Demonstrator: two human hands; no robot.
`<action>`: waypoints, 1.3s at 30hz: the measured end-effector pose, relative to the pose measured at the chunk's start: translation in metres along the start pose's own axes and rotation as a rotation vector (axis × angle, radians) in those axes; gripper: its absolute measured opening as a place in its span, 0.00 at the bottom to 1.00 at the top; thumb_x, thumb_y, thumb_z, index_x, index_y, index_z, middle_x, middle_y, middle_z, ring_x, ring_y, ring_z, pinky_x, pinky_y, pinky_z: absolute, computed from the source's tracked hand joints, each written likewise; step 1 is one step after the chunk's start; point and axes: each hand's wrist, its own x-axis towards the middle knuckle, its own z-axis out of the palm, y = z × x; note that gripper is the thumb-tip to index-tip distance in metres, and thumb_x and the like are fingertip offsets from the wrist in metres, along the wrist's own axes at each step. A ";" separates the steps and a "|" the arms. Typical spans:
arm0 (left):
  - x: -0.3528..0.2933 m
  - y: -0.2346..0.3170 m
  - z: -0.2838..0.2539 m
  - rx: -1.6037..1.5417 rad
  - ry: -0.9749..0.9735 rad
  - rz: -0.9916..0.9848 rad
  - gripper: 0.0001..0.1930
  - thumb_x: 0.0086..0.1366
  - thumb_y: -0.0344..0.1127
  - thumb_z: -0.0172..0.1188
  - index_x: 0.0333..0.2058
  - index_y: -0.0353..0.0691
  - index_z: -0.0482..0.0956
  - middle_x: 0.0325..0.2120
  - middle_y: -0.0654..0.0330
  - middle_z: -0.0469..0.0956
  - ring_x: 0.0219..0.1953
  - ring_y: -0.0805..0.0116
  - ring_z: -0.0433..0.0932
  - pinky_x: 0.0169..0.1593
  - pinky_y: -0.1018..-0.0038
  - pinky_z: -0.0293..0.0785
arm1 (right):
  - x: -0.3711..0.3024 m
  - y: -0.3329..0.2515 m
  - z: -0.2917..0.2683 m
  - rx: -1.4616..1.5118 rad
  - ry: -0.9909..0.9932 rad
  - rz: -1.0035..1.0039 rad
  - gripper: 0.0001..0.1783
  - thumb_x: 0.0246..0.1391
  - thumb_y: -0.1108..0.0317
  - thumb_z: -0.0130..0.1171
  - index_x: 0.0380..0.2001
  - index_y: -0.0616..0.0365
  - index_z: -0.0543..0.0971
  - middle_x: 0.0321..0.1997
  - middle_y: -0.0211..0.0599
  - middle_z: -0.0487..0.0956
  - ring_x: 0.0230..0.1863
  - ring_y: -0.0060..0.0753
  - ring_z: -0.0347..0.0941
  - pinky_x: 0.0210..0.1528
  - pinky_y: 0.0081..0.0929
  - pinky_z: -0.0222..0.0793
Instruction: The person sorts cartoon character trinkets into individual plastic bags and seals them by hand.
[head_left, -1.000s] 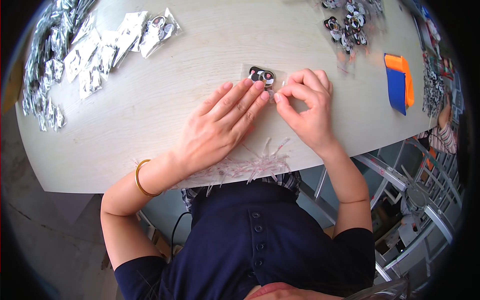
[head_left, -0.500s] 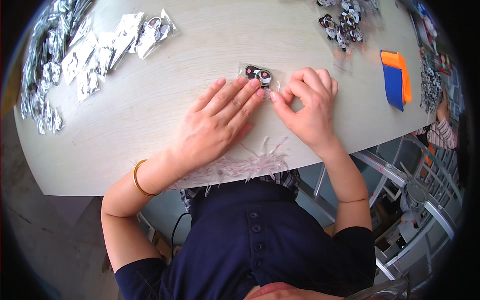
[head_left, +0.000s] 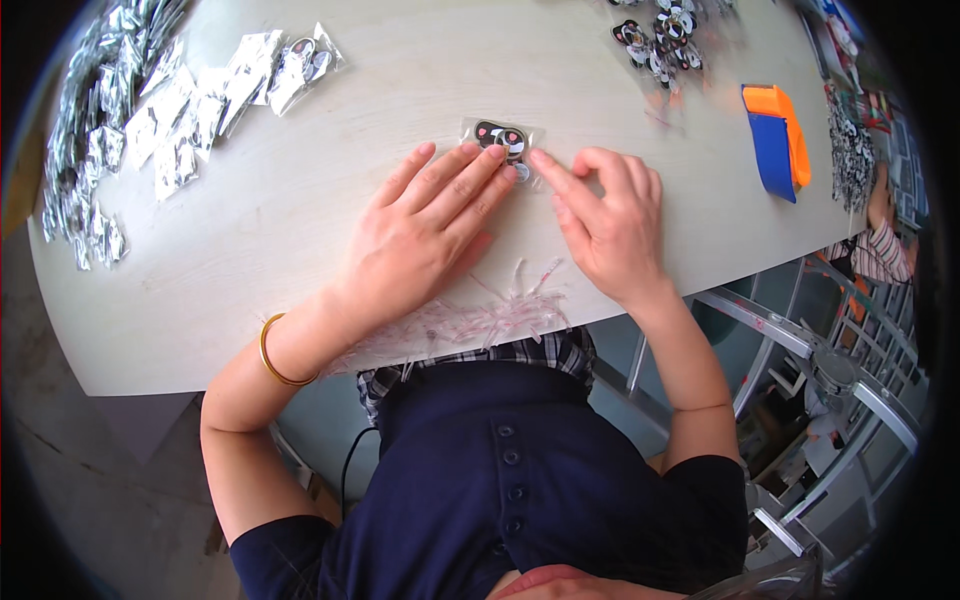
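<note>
A small clear plastic bag [head_left: 536, 135] lies on the table in front of me. Inside it is a black-and-white panda-shaped charm [head_left: 487, 130] with pink spots and a metal ring. My left hand [head_left: 412, 232] lies flat, its fingertips resting on the lower part of the bag and covering some of the charm. My right hand [head_left: 617, 222] has its index finger stretched out to the bag's right edge. Its thumb stands apart below, and the other fingers are bent. I see nothing held in it.
Filled clear bags [head_left: 250, 70] and a heap of silvery packets [head_left: 95, 120] lie at the far left. Loose charms [head_left: 660, 45] are at the far right, beside a blue-and-orange tape dispenser [head_left: 775, 150]. Thin clear strips [head_left: 490, 318] litter the near edge. Another person's striped sleeve [head_left: 885, 250] shows at right.
The right hand has gone from a thumb-and-finger pinch at the bag's lower right corner to an outstretched index finger at its right edge. The left hand stays flat on the bag.
</note>
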 end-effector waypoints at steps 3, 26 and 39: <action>0.002 -0.008 -0.003 -0.169 0.046 -0.006 0.36 0.62 0.37 0.66 0.70 0.46 0.70 0.70 0.59 0.69 0.72 0.58 0.67 0.74 0.55 0.60 | 0.001 0.006 0.003 0.189 0.020 0.010 0.24 0.58 0.68 0.65 0.59 0.46 0.83 0.44 0.32 0.75 0.44 0.35 0.72 0.49 0.35 0.67; 0.008 -0.139 -0.034 0.612 0.318 -0.354 0.31 0.78 0.53 0.50 0.76 0.55 0.60 0.76 0.59 0.59 0.79 0.58 0.53 0.79 0.55 0.46 | 0.134 0.046 0.037 -0.252 0.184 -0.041 0.27 0.61 0.54 0.59 0.62 0.49 0.76 0.68 0.39 0.69 0.70 0.48 0.58 0.67 0.56 0.55; 0.027 -0.047 -0.002 -0.032 0.057 0.100 0.29 0.68 0.35 0.61 0.68 0.45 0.72 0.69 0.60 0.72 0.71 0.56 0.68 0.73 0.57 0.64 | 0.010 -0.015 -0.004 0.255 -0.063 -0.119 0.14 0.51 0.72 0.69 0.43 0.56 0.86 0.43 0.35 0.80 0.46 0.39 0.79 0.46 0.36 0.76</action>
